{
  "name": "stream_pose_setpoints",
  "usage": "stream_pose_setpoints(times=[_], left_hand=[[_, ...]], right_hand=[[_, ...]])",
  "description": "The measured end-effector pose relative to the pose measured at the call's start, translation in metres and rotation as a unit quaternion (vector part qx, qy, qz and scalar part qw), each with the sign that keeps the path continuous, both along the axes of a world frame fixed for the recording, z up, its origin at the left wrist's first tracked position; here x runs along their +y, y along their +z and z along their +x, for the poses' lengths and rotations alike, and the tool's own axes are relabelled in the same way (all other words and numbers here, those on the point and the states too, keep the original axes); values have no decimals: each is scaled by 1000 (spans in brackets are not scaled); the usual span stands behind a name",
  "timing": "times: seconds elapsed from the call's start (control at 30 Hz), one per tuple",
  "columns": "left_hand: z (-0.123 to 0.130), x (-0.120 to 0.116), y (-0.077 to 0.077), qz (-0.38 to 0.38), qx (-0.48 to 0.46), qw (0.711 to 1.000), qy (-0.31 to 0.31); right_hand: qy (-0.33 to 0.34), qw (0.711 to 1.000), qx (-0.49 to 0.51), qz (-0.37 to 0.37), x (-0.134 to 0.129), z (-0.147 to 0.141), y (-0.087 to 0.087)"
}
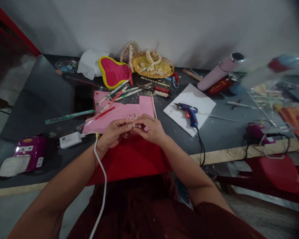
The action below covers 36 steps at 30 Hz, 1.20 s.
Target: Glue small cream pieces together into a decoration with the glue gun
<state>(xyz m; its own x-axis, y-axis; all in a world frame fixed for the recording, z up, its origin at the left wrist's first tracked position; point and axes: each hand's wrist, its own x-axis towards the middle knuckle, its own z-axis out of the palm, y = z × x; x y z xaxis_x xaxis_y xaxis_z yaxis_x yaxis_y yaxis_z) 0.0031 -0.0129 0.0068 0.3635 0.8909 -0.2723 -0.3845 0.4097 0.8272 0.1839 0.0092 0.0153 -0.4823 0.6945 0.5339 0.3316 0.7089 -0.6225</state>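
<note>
My left hand (116, 132) and my right hand (150, 128) meet over the near edge of a pink sheet (129, 113). Their fingertips pinch small pale pieces (134, 125) between them; the exact shape is too small to tell. Several more pale bits (133, 117) lie loose on the sheet just beyond my fingers. Under my hands a red cloth (137, 159) hangs at the table's front edge. A white cable (102, 166) runs across my left wrist.
A blue glue gun (191, 114) rests on a white board (201, 96) at the right. Behind are a yellow basket (139, 66), a pink flask (220, 71) and a red can (221, 83). A white adapter (71, 140) and a purple power box (31, 151) stand left.
</note>
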Motion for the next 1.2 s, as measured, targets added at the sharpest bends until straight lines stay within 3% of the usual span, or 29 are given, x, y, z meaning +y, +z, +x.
stream_pose_setpoints(times=[0.27, 0.6, 0.73, 0.87, 1.0, 1.13, 1.2], left_hand=[[1, -1, 2, 1, 15, 1000, 3], [2, 0, 3, 8, 20, 1000, 12], [2, 1, 6, 1, 8, 1000, 22], [1, 1, 9, -17, -10, 1000, 20], [1, -1, 9, 4, -26, 1000, 3], [2, -1, 7, 22, -25, 999, 1], [2, 0, 7, 20, -32, 999, 6]], right_hand=[[38, 999, 6, -5, 2, 2, 0], [30, 999, -8, -15, 3, 2, -3], [31, 999, -17, -35, 4, 6, 4], [-58, 997, 16, -48, 4, 28, 25], [-211, 975, -37, -55, 5, 79, 36], [-427, 890, -147, -58, 5, 147, 25], [-471, 847, -225, -99, 6, 175, 15]])
